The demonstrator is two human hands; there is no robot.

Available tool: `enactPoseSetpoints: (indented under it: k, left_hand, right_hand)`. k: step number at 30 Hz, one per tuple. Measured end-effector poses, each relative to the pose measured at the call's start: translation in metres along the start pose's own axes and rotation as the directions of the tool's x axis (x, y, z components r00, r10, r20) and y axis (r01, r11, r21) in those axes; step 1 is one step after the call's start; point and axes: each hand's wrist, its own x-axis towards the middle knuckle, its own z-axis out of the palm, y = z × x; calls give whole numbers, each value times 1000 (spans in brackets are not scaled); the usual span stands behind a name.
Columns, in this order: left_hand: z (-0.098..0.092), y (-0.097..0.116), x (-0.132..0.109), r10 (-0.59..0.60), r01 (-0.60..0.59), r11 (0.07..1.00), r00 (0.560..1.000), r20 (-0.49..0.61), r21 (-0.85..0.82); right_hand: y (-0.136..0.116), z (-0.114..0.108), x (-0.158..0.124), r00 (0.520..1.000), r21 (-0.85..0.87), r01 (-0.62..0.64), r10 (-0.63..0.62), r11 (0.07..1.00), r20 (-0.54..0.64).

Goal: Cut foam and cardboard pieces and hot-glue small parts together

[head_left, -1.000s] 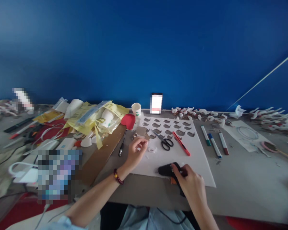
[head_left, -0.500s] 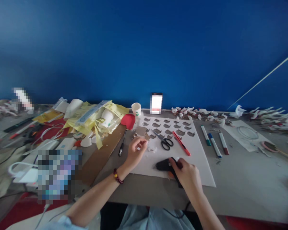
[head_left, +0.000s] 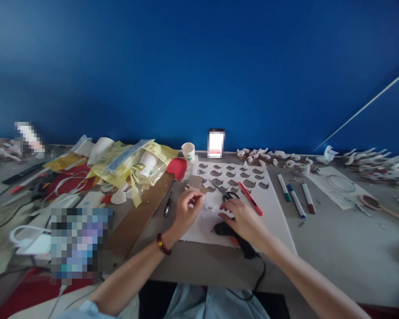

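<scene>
Pinched fingers of my left hand (head_left: 189, 208) are over the left part of a white foam board (head_left: 269, 208) with rows of curved cut-outs; what they grip is too small to make out. My right hand (head_left: 240, 218) has its fingers apart and holds nothing, reaching over the board near a small white cut piece (head_left: 210, 206). Beneath and below it lies a black glue gun (head_left: 244, 246), its cord running toward me. Black scissors (head_left: 224, 191) lie partly behind my right fingers, with a red cutter (head_left: 251, 199) to their right.
Three markers (head_left: 296, 201) lie right of the board. Many white cut pieces (head_left: 286, 157) line the wall. A paper cup (head_left: 188, 151) and phone (head_left: 216, 143) stand behind. Yellow bags (head_left: 126, 155), a pen (head_left: 168, 201) and a power bank-like white block (head_left: 93, 200) are left.
My right hand has let go of the glue gun, which now lies on the board's front edge, and has moved up and left. My left hand has barely moved.
</scene>
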Motion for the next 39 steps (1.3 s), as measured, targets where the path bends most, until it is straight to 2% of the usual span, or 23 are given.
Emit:
enactPoseSetpoints:
  k: [3,7,10,15,18,20,22,23,25,27,29,31,35,39]
  left_hand:
    - [-1,1,1,-1,1,1000,1000,6,1]
    - [-3,2,2,2,-2,1000,1000,-6,7]
    - [-3,4,3,8,-8,1000,1000,-13,13]
    - [-3,4,2,38,-38,999,999,-18,28]
    - [-4,4,2,79,-77,995,996,-30,57]
    - [-5,5,2,129,-125,988,991,-36,85]
    - [-6,6,2,190,-185,976,981,-38,117]
    - [-6,8,1,223,-216,967,974,-37,133]
    - [-6,10,0,286,-278,947,958,-29,164]
    - [-7,12,-1,344,-333,922,939,-21,198]
    - [-7,13,-3,396,-384,893,918,-7,236]
    - [-7,15,-5,452,-436,858,892,2,271]
    - [-8,18,-8,544,-523,778,838,42,347]
    - [-8,19,-12,611,-600,681,781,124,421]
  right_hand:
    - [0,5,22,994,24,89,-91,996,66]
    - [2,16,41,983,2,109,-109,994,148]
    - [3,23,47,979,-41,137,-129,990,157]
    - [7,22,49,982,9,150,-151,989,112]
    - [10,14,46,997,130,75,-78,989,18]
    - [12,9,41,1000,274,15,-10,962,-21]
    - [14,7,36,998,462,-58,68,885,-6]
    - [14,7,33,994,566,-104,106,818,29]
    - [15,9,27,979,756,-205,150,621,141]
    - [13,11,22,961,880,-274,139,388,239]
    - [11,12,18,952,934,-300,117,196,281]
    - [7,12,15,946,948,-313,107,63,305]
    - [3,11,13,931,932,-354,67,-71,359]
    - [3,12,11,924,921,-377,28,-95,381]
